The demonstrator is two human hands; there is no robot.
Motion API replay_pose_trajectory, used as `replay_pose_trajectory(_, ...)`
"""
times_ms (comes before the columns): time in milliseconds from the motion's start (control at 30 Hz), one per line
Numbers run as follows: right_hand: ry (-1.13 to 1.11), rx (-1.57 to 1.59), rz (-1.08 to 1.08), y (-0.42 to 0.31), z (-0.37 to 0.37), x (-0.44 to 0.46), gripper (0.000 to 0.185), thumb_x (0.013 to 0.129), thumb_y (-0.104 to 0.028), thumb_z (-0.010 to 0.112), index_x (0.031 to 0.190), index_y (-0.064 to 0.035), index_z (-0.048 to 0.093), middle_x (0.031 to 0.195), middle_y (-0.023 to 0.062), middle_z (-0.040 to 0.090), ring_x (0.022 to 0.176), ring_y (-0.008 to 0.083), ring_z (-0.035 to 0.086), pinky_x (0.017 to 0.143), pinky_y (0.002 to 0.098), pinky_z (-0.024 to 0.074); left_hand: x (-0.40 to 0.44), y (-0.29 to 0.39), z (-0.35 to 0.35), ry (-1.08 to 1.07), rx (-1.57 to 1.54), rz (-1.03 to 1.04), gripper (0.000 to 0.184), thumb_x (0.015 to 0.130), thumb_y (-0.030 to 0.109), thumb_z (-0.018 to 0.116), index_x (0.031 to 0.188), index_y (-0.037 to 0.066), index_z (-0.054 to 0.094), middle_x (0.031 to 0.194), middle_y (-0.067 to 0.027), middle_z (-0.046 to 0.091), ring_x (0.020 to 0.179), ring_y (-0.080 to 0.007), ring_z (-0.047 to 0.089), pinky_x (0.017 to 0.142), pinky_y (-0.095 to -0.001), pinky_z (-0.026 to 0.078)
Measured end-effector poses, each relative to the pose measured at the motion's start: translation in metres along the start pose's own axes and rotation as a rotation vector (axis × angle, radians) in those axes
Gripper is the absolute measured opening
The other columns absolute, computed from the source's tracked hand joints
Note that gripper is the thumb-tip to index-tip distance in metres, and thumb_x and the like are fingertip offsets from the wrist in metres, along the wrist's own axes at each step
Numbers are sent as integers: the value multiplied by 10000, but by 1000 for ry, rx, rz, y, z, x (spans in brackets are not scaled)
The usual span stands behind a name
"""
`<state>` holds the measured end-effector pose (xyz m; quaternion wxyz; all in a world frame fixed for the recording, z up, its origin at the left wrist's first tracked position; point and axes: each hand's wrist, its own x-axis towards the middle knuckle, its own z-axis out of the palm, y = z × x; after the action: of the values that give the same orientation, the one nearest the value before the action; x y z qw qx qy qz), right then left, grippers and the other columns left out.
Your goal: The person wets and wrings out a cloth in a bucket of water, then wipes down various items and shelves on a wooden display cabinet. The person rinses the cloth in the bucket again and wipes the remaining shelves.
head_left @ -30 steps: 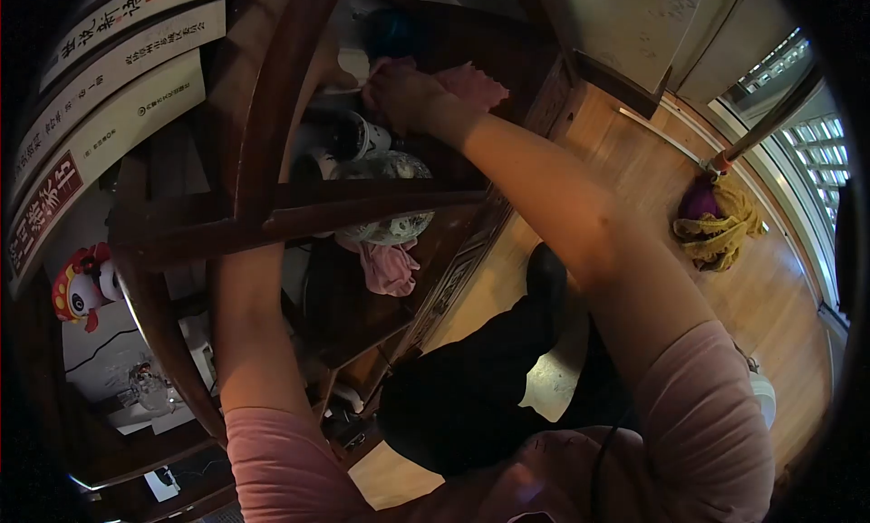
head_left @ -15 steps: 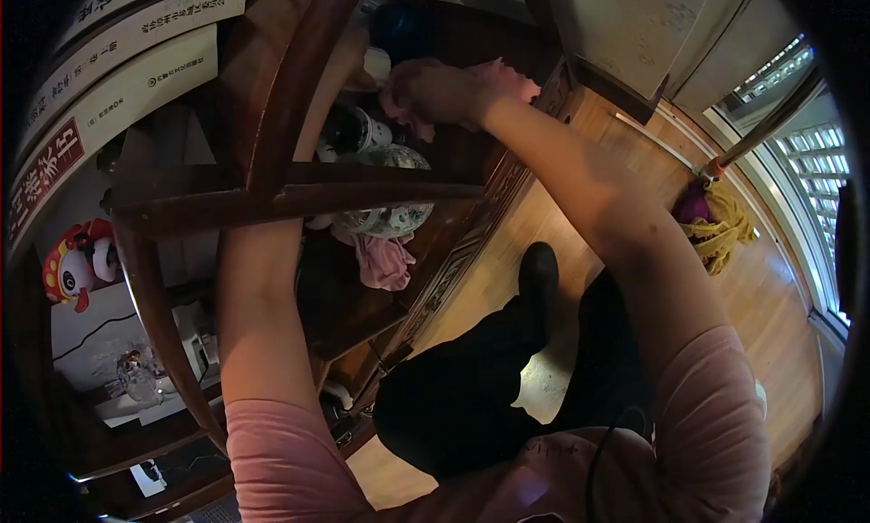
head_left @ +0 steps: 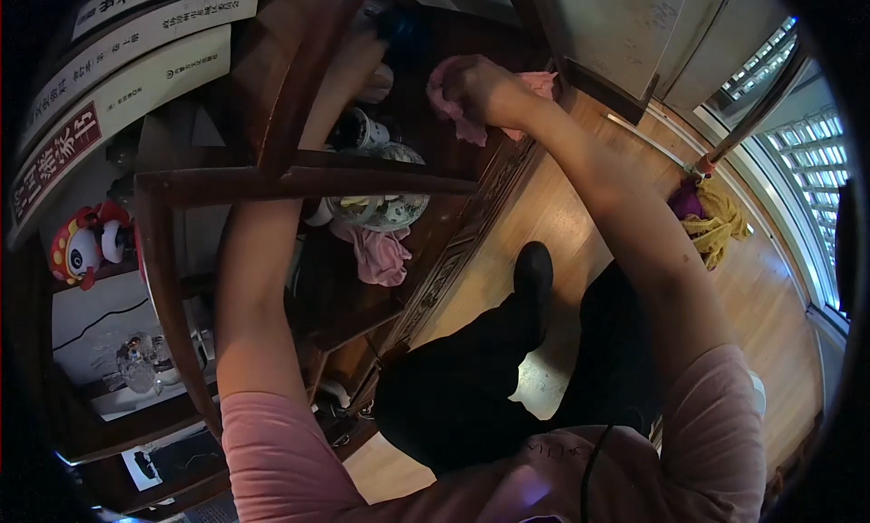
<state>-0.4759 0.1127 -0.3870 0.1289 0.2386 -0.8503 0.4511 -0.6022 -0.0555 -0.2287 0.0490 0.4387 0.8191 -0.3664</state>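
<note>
My right hand [head_left: 480,86] is closed on a pink cloth [head_left: 449,92], pressed on the dark wooden shelf [head_left: 444,156]. Part of the cloth trails out to the right of the wrist. My left hand [head_left: 361,59] reaches behind the wooden lattice bars, close to a dark blue object [head_left: 403,29] and a small whitish object [head_left: 377,84]. Its fingers are in shadow and blurred, so their grip cannot be made out. Below it are a white cup with dark markings [head_left: 370,131] and a clear glass bowl [head_left: 399,206]. A second pink cloth [head_left: 381,256] lies beside the bowl.
Wooden lattice bars [head_left: 308,183] cross in front of my left forearm. Thick books [head_left: 136,79] stand at upper left, above a red and white figurine [head_left: 83,246] and glass ornaments [head_left: 140,364]. A yellow mop head [head_left: 716,219] rests on the wooden floor at right.
My right hand has moved right with the pink cloth, away from my left hand. My left hand has shifted slightly off the whitish object, toward the dark blue one.
</note>
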Motion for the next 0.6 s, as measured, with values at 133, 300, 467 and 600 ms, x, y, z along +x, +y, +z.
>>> replay_pose_trajectory(133, -89, 120, 163, -15, -9, -1, 50, 649, -60, 668, 691, -36, 657, 895, 116, 679, 913, 263, 644, 774, 342, 529, -53, 26, -30, 257, -279, -89, 549, 708, 466, 784, 1013, 24, 674, 948, -203, 676, 965, -376, 632, 817, -455, 501)
replay_pose_trajectory(300, 117, -156, 21, -11, -4, -3, 69, 685, -71, 662, 743, -44, 687, 898, 120, 692, 907, 276, 651, 792, 359, 524, -84, 38, -25, -26, -482, -432, 669, 711, 452, 796, 1141, -30, 621, 1060, -239, 662, 1005, -381, 633, 850, -439, 497)
replay_pose_trajectory(467, -21, -46, 185, -29, -21, -4, 65, 717, -61, 653, 765, -60, 697, 921, 128, 691, 935, 285, 649, 816, 364, 515, -86, 40, 8, 21, -664, -479, 696, 664, 390, 828, 1166, -41, 611, 1105, -236, 662, 1022, -339, 646, 866, -410, 488)
replay_pose_trajectory(600, -125, -124, 213, -32, -24, -3, 222, 686, -62, 697, 904, -100, 712, 1034, 134, 677, 1056, 307, 609, 876, 382, 499, -75, 32, 26, -60, -727, -528, 687, 591, 430, 835, 1063, -35, 651, 1098, -238, 662, 1045, -361, 642, 898, -409, 493)
